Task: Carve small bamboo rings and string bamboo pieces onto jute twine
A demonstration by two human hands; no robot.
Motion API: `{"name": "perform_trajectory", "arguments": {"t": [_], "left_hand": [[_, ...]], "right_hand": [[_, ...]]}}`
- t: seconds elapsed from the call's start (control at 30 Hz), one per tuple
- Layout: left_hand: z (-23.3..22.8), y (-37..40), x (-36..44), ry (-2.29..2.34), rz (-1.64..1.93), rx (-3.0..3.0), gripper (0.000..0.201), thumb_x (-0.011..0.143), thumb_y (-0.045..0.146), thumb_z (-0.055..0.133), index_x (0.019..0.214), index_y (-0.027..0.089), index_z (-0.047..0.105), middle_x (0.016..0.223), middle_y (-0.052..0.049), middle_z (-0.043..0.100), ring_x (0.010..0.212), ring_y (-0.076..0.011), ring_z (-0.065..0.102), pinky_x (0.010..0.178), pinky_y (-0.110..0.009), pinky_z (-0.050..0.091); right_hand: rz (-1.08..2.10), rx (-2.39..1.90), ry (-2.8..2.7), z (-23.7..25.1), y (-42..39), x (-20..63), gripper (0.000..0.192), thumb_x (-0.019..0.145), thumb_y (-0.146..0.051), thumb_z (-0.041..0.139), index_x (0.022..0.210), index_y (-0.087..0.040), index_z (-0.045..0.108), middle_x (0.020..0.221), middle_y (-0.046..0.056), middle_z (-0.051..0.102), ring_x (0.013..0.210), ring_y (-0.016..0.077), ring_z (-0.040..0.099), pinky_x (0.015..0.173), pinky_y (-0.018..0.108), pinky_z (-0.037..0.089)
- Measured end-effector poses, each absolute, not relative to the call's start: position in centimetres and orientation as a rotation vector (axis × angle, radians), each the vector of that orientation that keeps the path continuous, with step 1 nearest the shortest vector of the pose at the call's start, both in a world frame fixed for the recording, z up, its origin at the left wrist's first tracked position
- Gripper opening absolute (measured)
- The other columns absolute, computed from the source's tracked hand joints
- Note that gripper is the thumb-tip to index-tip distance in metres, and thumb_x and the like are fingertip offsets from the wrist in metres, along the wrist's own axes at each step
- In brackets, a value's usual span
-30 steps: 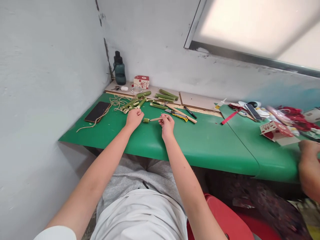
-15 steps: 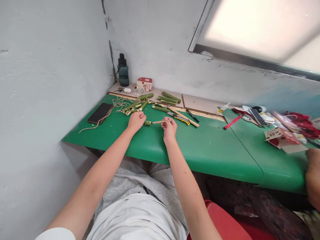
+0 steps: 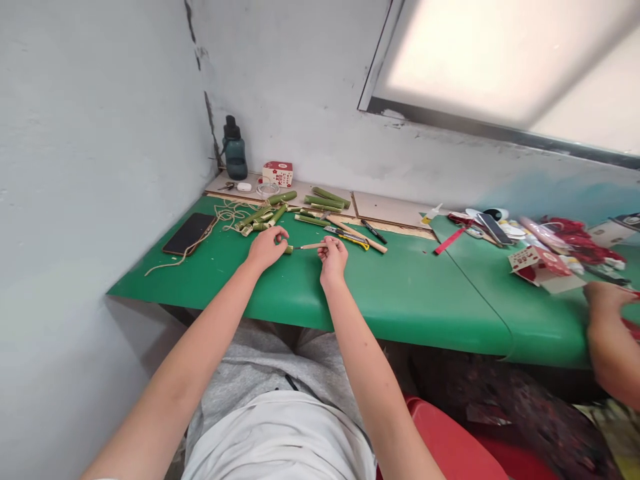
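My left hand is closed around a short cut piece of green stem, like bamboo, and covers most of it. Thumb and forefinger curl above the piece. In my right hand a slim wooden-handled tool is pinched, its thin dark tip pointing left at the cut end of the piece. Whether the tip touches it I cannot tell. Just behind the right hand lie a yellow utility knife, a wooden handle and a black pen. Cut green stems are heaped behind the left hand.
A phone and loose twine lie left on the green tabletop. A bottle and small box stand by the wall. Another person's arm reaches in at right, near an open box and craft materials.
The view has swung slightly right. My left hand has shifted over the stem piece, hiding more of it, and its thumb and forefinger have lifted. The other person's arm shows more.
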State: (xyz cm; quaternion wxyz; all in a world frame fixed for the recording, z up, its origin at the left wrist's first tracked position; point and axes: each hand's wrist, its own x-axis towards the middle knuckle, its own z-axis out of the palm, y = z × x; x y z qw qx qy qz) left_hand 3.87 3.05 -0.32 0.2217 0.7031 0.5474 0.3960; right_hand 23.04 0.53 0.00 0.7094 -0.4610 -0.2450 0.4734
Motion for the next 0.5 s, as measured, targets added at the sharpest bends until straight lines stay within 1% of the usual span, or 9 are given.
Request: {"name": "perform_trajectory", "arguments": {"t": [0.07, 0.2, 0.27, 0.4, 0.5], "left_hand": [[-0.27, 2.97, 3.97, 1.500, 1.042, 1.994, 0.014, 0.083, 0.015, 0.065, 0.091, 0.024, 0.072, 0.085, -0.001, 0.064, 0.076, -0.0193, 0.059, 0.068, -0.031, 0.040], [-0.24, 2.98, 4.08, 1.502, 1.004, 2.028, 0.019, 0.086, 0.017, 0.064, 0.101, 0.024, 0.074, 0.097, -0.003, 0.067, 0.076, -0.0190, 0.059, 0.066, -0.032, 0.041], [-0.27, 2.99, 4.08, 1.498, 0.988, 2.028, 0.021, 0.087, 0.018, 0.063, 0.104, 0.024, 0.073, 0.101, -0.003, 0.069, 0.075, -0.0185, 0.060, 0.065, -0.031, 0.041], [-0.21, 2.87, 4.09, 1.472, 0.950, 2.034, 0.021, 0.085, 0.016, 0.064, 0.102, 0.024, 0.074, 0.107, -0.002, 0.074, 0.073, -0.0171, 0.060, 0.064, -0.030, 0.040], [0.00, 2.68, 4.13, 1.447, 0.930, 2.037, 0.023, 0.082, 0.016, 0.066, 0.102, 0.025, 0.074, 0.109, -0.002, 0.075, 0.070, -0.0166, 0.060, 0.061, -0.031, 0.039]], "right_hand": [[1.036, -1.024, -0.534, 0.00, 0.57, 23.10, 0.014, 0.079, -0.030, 0.074, 0.081, -0.019, 0.065, 0.072, -0.004, 0.065, 0.055, 0.0063, 0.055, 0.050, 0.018, 0.044], [1.004, -1.015, -0.517, -0.11, 0.64, 23.40, 0.016, 0.082, -0.033, 0.073, 0.082, -0.020, 0.063, 0.074, -0.004, 0.065, 0.056, 0.0060, 0.056, 0.051, 0.018, 0.045], [0.996, -1.013, -0.514, -0.15, 0.59, 23.52, 0.017, 0.085, -0.035, 0.073, 0.084, -0.021, 0.062, 0.076, -0.004, 0.067, 0.057, 0.0059, 0.058, 0.051, 0.017, 0.046], [1.004, -1.017, -0.517, -0.04, 0.41, 23.42, 0.021, 0.090, -0.041, 0.069, 0.089, -0.021, 0.061, 0.082, 0.000, 0.074, 0.057, 0.0067, 0.060, 0.053, 0.018, 0.049], [1.014, -1.014, -0.521, 0.10, 0.32, 23.21, 0.025, 0.091, -0.044, 0.068, 0.091, -0.021, 0.060, 0.085, 0.003, 0.078, 0.058, 0.0079, 0.062, 0.055, 0.019, 0.052]]}}
